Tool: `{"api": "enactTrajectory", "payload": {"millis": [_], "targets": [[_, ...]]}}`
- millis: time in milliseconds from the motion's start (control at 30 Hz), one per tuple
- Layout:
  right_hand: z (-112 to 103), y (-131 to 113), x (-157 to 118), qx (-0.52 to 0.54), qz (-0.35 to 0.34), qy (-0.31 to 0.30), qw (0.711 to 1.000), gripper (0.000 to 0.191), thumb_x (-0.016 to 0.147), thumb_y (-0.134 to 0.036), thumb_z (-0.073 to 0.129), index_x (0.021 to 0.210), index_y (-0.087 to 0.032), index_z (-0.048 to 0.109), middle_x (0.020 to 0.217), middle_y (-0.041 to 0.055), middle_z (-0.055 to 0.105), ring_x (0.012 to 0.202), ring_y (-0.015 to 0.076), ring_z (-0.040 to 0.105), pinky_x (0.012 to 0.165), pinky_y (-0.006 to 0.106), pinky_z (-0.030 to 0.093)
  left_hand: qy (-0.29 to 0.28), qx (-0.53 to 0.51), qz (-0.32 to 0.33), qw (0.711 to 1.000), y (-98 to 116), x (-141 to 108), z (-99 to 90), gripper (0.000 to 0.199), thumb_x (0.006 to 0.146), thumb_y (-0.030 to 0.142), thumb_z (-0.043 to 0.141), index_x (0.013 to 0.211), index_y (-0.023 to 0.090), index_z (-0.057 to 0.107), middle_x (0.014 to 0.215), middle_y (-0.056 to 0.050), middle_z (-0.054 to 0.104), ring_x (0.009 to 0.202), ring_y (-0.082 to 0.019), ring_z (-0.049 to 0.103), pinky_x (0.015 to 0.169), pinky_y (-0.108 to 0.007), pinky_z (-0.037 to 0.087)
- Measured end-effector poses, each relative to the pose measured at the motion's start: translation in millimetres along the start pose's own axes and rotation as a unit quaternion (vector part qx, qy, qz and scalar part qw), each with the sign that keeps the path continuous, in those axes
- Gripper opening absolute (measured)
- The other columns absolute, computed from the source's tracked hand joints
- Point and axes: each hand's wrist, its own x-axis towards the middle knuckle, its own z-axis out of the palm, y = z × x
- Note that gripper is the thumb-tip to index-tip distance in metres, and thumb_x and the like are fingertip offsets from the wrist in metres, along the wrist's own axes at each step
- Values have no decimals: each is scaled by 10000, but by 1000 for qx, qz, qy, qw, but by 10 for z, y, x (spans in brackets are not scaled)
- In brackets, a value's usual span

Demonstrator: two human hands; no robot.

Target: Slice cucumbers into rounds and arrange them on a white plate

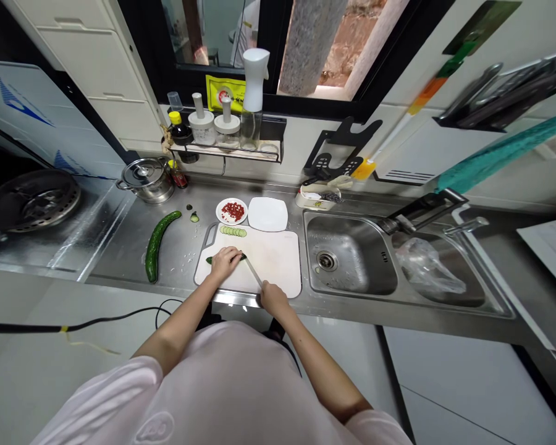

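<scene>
My left hand (225,264) is closed over a piece of cucumber (209,260) on the white cutting board (278,272), pressing it down. Gripped in my right hand (273,298) is a kitchen knife (252,270), its blade reaching up and left to the cucumber's right end. Several cucumber slices (233,232) lie in an overlapping row near the board's top edge. Behind them stand a small plate of chopped red pieces (232,211) and a bare white square plate (267,214). A whole long cucumber (160,244) rests on the steel counter to the left.
Cucumber end scraps (194,217) lie left of the board. A lidded pot (147,179) stands at the back left, by a stove burner (30,199). The double sink (352,253) is on the right, with a plastic bag (429,266) in one basin. A condiment shelf (234,149) hangs above.
</scene>
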Motion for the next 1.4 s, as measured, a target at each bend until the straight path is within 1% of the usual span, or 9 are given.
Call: {"api": "enactTrajectory", "payload": {"millis": [133, 467, 733, 933, 1033, 1133, 1300, 1400], "targets": [[14, 15, -19, 2, 4, -5, 1000, 214, 897, -163, 396, 1032, -134, 560, 949, 142, 662, 880, 231, 645, 673, 279, 427, -5, 3, -4, 1000, 15, 1, -15, 203, 890, 332, 515, 950, 264, 696, 988, -18, 674, 928, -163, 590, 742, -272, 437], [51, 50, -60, -1, -2, 6, 1000, 213, 891, -159, 399, 1022, -135, 565, 931, 138, 670, 870, 229, 648, 655, 269, 413, -23, 2, -20, 1000, 27, 2, -31, 214, 893, 336, 502, 955, 266, 695, 1007, -14, 670, 952, -159, 581, 778, -267, 435], [-9, 71, -92, 12, -3, 1, 1000, 228, 881, -156, 406, 1031, -130, 577, 951, 149, 669, 874, 230, 643, 667, 273, 400, -33, -2, -24, 999, 23, 11, -28, 211, 887, 329, 507, 964, 263, 692, 1010, -19, 665, 957, -163, 574, 803, -270, 432], [-81, 111, -126, 30, -4, 0, 1000, 241, 913, -236, 373, 1006, -158, 581, 962, 132, 669, 863, 222, 637, 633, 262, 370, -46, -2, -19, 999, 38, 25, -53, 226, 895, 315, 485, 971, 250, 688, 993, -34, 663, 945, -167, 578, 852, -293, 425], [-100, 150, -154, 40, -9, 19, 999, 260, 926, -303, 366, 982, -166, 580, 940, 114, 673, 858, 213, 632, 630, 257, 356, -60, -3, -22, 998, 59, 46, -83, 228, 893, 311, 481, 973, 244, 683, 987, -39, 663, 946, -172, 581, 868, -303, 424], [-106, 173, -174, 36, 4, 48, 998, 303, 934, -371, 360, 1018, -166, 567, 911, 106, 676, 848, 212, 631, 646, 261, 352, -67, -9, -36, 997, 81, 70, -109, 217, 883, 306, 488, 969, 245, 677, 989, -40, 661, 959, -178, 580, 862, -302, 433], [-132, 168, -175, 39, 29, 112, 993, 338, 936, -444, 360, 1093, -207, 541, 916, 69, 681, 875, 204, 630, 678, 263, 349, -60, -16, -45, 997, 83, 82, -101, 201, 870, 309, 501, 968, 251, 667, 975, -36, 661, 955, -183, 583, 853, -307, 441], [-156, 158, -169, 46, 31, 130, 990, 310, 928, -450, 382, 1086, -234, 538, 935, 42, 680, 879, 189, 628, 685, 257, 352, -51, -15, -46, 998, 71, 66, -80, 209, 871, 321, 506, 988, 248, 662, 980, -38, 662, 955, -186, 584, 859, -312, 442]]}}
